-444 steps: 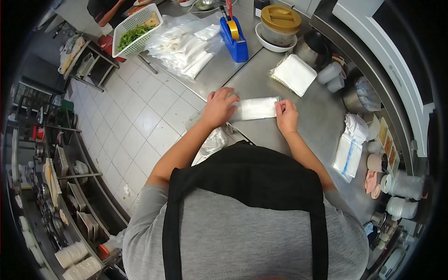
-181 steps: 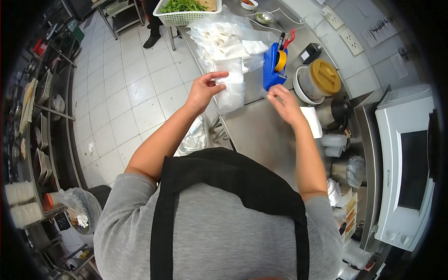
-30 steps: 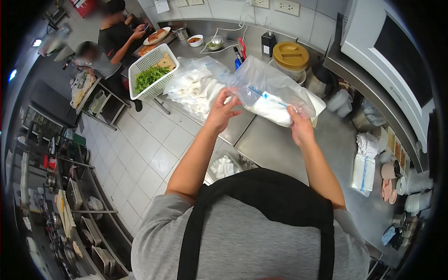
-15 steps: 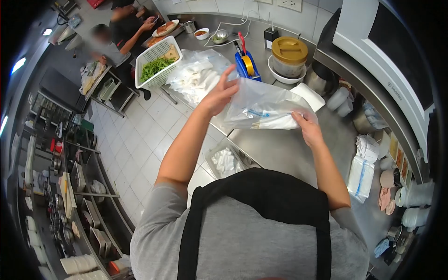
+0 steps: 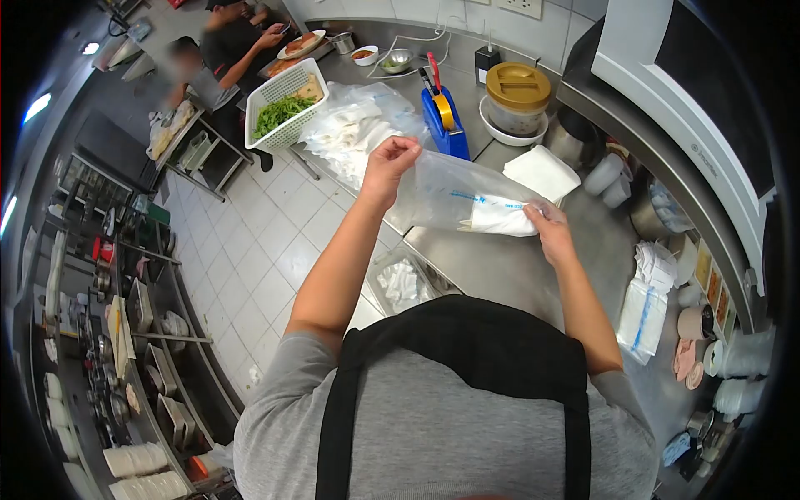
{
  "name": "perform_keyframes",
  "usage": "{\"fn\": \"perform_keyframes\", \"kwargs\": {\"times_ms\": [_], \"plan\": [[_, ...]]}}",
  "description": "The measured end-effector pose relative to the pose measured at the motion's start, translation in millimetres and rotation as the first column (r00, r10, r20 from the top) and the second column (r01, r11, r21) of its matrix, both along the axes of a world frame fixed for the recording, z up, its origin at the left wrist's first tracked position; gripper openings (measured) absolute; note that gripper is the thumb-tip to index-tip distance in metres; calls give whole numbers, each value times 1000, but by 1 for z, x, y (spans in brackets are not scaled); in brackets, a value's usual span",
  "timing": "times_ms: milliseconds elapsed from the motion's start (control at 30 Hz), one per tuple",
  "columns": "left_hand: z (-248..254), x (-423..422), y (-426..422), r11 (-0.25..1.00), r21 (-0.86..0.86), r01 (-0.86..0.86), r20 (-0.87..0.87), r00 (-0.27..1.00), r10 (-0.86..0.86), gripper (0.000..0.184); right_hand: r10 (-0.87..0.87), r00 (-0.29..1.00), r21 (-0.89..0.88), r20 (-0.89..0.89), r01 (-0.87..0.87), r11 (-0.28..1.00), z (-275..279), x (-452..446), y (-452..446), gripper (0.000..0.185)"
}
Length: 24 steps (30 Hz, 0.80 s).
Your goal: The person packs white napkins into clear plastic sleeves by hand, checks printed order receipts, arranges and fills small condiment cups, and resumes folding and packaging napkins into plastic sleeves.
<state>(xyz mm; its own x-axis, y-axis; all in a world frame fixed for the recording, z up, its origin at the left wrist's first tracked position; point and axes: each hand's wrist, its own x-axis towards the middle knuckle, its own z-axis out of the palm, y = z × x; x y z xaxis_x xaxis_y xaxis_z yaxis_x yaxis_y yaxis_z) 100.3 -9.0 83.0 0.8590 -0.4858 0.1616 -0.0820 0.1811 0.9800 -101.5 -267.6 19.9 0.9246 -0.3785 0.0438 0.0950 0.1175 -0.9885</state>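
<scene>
Clear bag (image 5: 442, 185) at 12 o'clock from your apron (image 5: 462, 333); your left hand (image 5: 388, 171) pinches its 10 o'clock edge, your right hand (image 5: 552, 233) grips its 4 o'clock end, white bundle (image 5: 498, 218) inside.

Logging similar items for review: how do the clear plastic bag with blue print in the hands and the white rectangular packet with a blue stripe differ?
The clear bag is held between the left hand and right hand; the white packet lies on the steel counter. The clear bag is see-through, a white item showing inside; the white packet looks opaque. Both carry blue markings.
</scene>
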Motion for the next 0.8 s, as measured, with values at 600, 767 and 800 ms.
{"fn": "perform_keyframes", "kwargs": {"times_ms": [600, 767, 800], "plan": [[14, -14, 11, 918, 259, -299, 156, 951, 266, 28, -25, 1000, 37, -11, 25, 999, -5, -7, 7, 30], [11, -42, -13, 688, 331, -646, 698, 659, 282, 18, -24, 1000, -5, -8, 24, 1000, -6, -5, 12, 28], [11, -44, -15, 653, 329, -682, 742, 615, 268, 15, -36, 999, -4, -12, 36, 999, -7, -5, 12, 28]]}}
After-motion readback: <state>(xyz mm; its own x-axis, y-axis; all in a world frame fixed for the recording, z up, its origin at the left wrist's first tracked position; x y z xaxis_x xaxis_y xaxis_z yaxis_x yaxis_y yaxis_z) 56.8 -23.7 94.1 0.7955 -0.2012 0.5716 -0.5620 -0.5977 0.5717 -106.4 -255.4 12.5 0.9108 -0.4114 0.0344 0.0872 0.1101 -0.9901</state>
